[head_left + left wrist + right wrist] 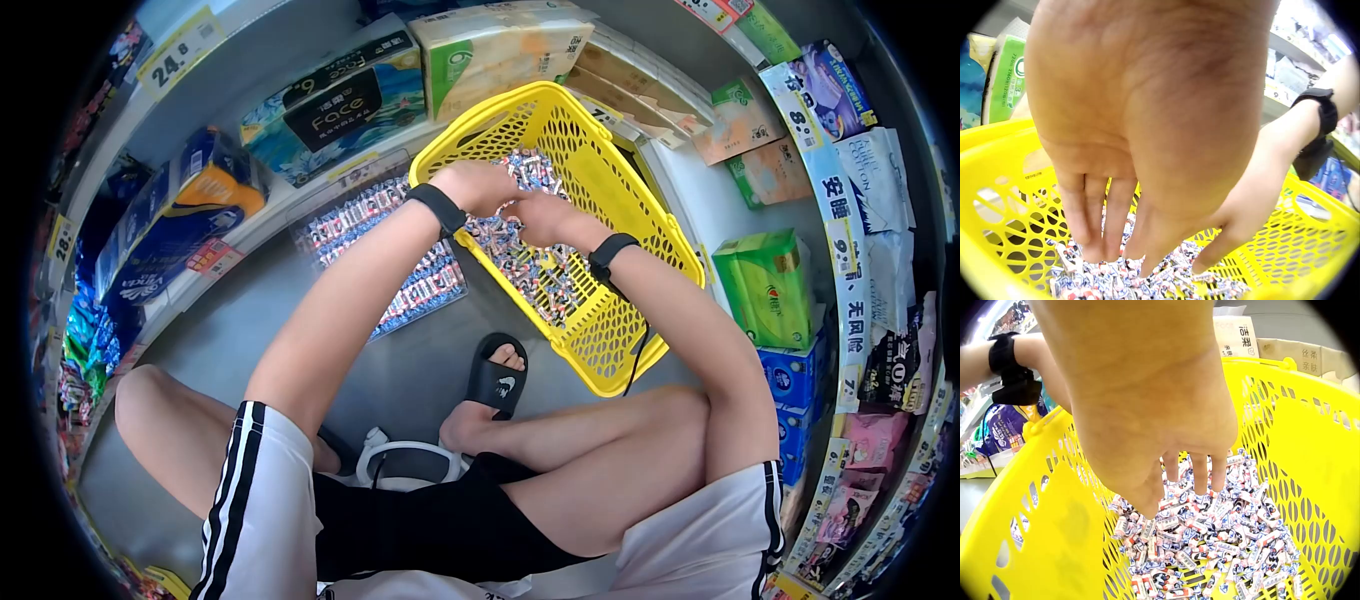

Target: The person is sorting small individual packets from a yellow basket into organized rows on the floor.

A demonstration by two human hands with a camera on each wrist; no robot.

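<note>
A yellow plastic basket (pixel 598 370) stands in front of the person, with a heap of small wrapped candies (pixel 1210 534) spread over its slatted bottom. The left hand (pixel 475 187) reaches in over the left rim, its fingers pointing down loosely at the candies. From the other side comes the right hand (pixel 548 218), close beside the left one. Its fingers (pixel 1199 475) hang downward and relaxed over the pile, fingertips right at the wrappers. Neither palm shows a candy gripped in it. A clear tray (pixel 425 285) of similar candies in rows lies left of the basket.
Shelves curve around, holding tissue packs (pixel 340 100), a green pack (pixel 765 290) and bagged goods (pixel 880 180). The person sits low, a sandalled foot (pixel 497 375) near the basket. A white-framed object (pixel 410 460) lies between the legs.
</note>
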